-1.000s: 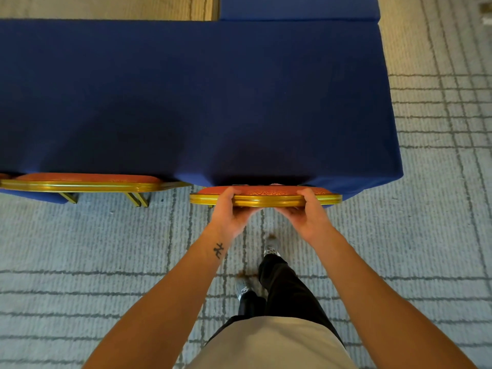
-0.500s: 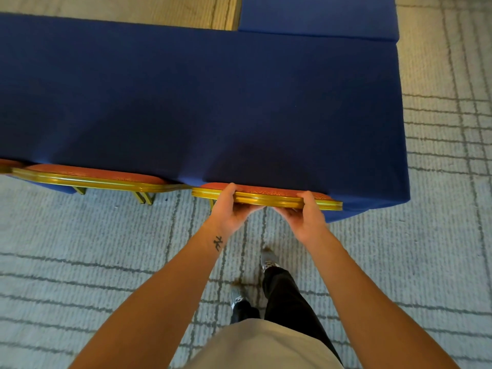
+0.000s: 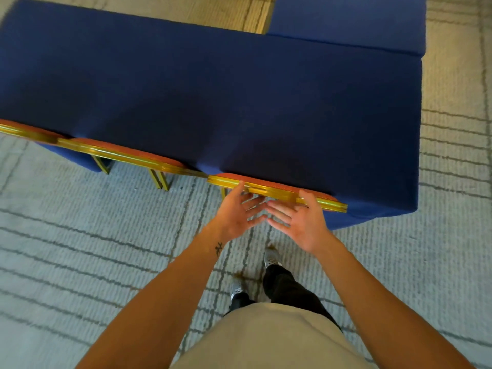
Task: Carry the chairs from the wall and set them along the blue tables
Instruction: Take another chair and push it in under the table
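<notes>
The chair (image 3: 274,190), red with a gold frame, stands pushed in against the near edge of the blue table (image 3: 239,102), toward the table's right end. Both hands are just off its top rail. The left hand (image 3: 235,213) has a slack, wide grip with fingers spread and holds nothing; its thumb tip touches the rail. The right hand (image 3: 302,222) is spread the same way, thumb at the rail, holding nothing. Two more chairs (image 3: 127,155) line the same table edge further left. A second table (image 3: 346,17) abuts the far right corner.
</notes>
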